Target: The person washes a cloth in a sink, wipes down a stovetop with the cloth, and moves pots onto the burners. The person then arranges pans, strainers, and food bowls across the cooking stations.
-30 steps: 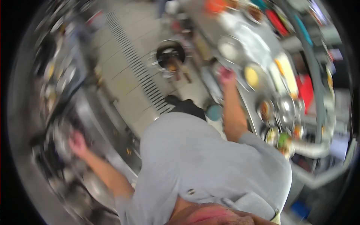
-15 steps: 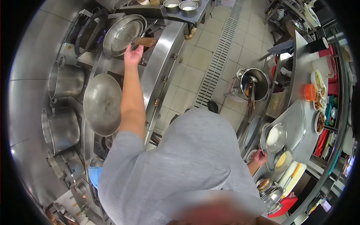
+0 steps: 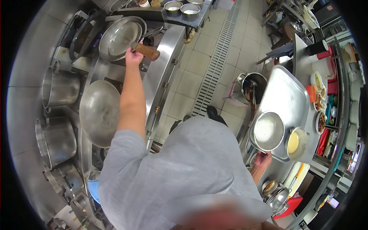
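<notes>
My left hand [image 3: 134,57] reaches over the stove, its fingers closed near the base of the wooden handle of a metal pan [image 3: 122,38]. The handle points to the right, past the hand. On the right-hand counter, my right hand [image 3: 262,158] is closed at the near rim of a metal bowl [image 3: 267,132] with white contents. The bowl overlaps the left edge of a rectangular metal tray [image 3: 285,86]; whether it rests on it I cannot tell. Beside it stands another bowl [image 3: 296,143] with yellowish liquid.
A large wok [image 3: 99,113] sits on the stove, with deep pots [image 3: 60,86] along the wall. On the floor to the right stands a tall pot [image 3: 255,88] with utensils. Stacked bowls [image 3: 278,197] lie near the counter's front. A slotted drain [image 3: 214,61] runs along the aisle.
The bowl in my right hand has moved left and shows more of its inside. The tray now appears higher and further left. The pan's wooden handle has swung slightly downward.
</notes>
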`<state>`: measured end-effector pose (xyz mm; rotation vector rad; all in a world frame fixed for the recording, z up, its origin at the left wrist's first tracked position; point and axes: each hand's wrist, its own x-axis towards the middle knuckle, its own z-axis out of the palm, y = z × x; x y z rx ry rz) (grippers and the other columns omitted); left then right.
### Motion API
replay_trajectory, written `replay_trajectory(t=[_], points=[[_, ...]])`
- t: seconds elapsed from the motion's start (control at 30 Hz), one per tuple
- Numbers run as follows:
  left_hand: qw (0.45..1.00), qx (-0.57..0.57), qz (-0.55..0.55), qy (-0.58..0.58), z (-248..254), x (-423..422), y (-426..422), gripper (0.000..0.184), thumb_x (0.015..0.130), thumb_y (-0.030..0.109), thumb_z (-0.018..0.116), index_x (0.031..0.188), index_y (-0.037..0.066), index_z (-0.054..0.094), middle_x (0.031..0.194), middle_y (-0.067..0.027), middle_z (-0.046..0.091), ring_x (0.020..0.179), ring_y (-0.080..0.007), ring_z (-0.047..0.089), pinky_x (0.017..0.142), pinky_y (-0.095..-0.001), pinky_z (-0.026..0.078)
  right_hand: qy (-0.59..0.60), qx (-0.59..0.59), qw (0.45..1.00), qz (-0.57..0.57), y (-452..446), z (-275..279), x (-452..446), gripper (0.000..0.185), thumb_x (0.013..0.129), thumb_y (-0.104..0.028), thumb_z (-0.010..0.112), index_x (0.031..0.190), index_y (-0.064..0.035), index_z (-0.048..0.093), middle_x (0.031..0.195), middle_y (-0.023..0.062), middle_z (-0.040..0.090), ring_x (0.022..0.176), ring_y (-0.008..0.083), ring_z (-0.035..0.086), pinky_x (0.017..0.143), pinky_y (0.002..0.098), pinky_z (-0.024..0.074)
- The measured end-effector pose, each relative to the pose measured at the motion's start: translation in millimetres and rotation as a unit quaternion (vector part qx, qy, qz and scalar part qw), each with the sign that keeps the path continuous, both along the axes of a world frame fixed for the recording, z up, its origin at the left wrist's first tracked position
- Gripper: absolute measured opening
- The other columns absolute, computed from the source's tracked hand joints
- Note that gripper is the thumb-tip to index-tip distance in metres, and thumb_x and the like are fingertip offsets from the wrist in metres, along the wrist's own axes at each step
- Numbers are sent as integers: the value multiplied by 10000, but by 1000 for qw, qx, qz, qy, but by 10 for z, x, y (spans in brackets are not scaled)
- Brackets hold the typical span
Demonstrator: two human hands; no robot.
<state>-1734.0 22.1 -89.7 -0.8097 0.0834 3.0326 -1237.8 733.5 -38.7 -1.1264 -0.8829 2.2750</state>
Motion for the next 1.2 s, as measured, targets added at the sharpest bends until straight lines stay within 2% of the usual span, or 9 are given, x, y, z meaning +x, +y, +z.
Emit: replay_trajectory(t=[0.17,0.3,0.4,0.43,0.57,0.67,0.87,1.07,1.2], points=[[994,-107,23,-8,111,-43,-87,265,997,179,457,977,-41,604,843,-177,690,699,-299,703,684,-419,634,1,19,994,111,-106,-163,-782,301,780,-12,625,1072,54,656,1080,125,696,981,242,676,863,401,555],[980,-174,-43,-82,31,-92,-212,243,988,155,463,960,-40,604,865,-180,694,699,-271,703,564,-341,603,-12,20,970,243,-333,-358,-1670,376,780,13,651,1153,56,627,1111,118,690,1012,239,671,881,400,555],[977,-197,-55,-67,-161,-44,-373,293,984,180,476,1106,-71,565,854,-201,688,716,-261,705,542,-319,561,17,15,944,328,-592,-489,-2331,507,744,64,647,1243,10,573,1161,99,674,1027,240,667,876,384,559],[989,-132,-57,-36,-305,-32,-505,446,973,225,509,1277,-99,463,970,-238,677,779,-255,710,560,-312,533,25,6,935,353,-713,-526,-2555,555,731,78,642,1272,-7,553,1182,91,666,1035,242,665,878,380,558],[990,-133,-22,-35,-178,307,-326,544,957,260,542,1346,-97,408,1256,-274,565,875,-257,708,630,-343,552,53,-8,893,447,-1189,-585,-3336,620,693,108,609,1295,-20,532,1222,80,646,1076,247,647,909,374,542],[992,-123,-38,-2,167,512,-5,305,936,162,547,1138,-66,562,1019,-215,662,805,-219,705,613,-291,589,55,-28,869,491,-1468,-497,-3742,613,677,115,580,1275,-18,538,1202,80,644,1069,244,639,910,364,527],[991,-105,67,-57,585,731,293,196,899,98,635,1003,-66,656,950,-202,702,889,-307,702,713,-315,638,26,0,832,554,-1778,-416,-4343,477,679,111,570,1136,-23,607,970,53,681,832,205,662,743,335,523],[968,-189,92,-138,874,862,473,283,945,146,555,1124,-74,554,1029,-223,642,789,-237,683,668,-296,603,0,-50,779,625,-2130,-690,-4643,373,682,94,582,1026,-25,661,918,35,689,804,176,652,721,317,509],[986,-146,32,-75,978,974,487,218,945,111,555,1024,-84,608,958,-224,673,754,-220,702,652,-282,627,-16,-71,770,634,-2624,-713,-4750,302,692,91,584,966,-17,652,870,41,663,761,186,638,690,329,507]])
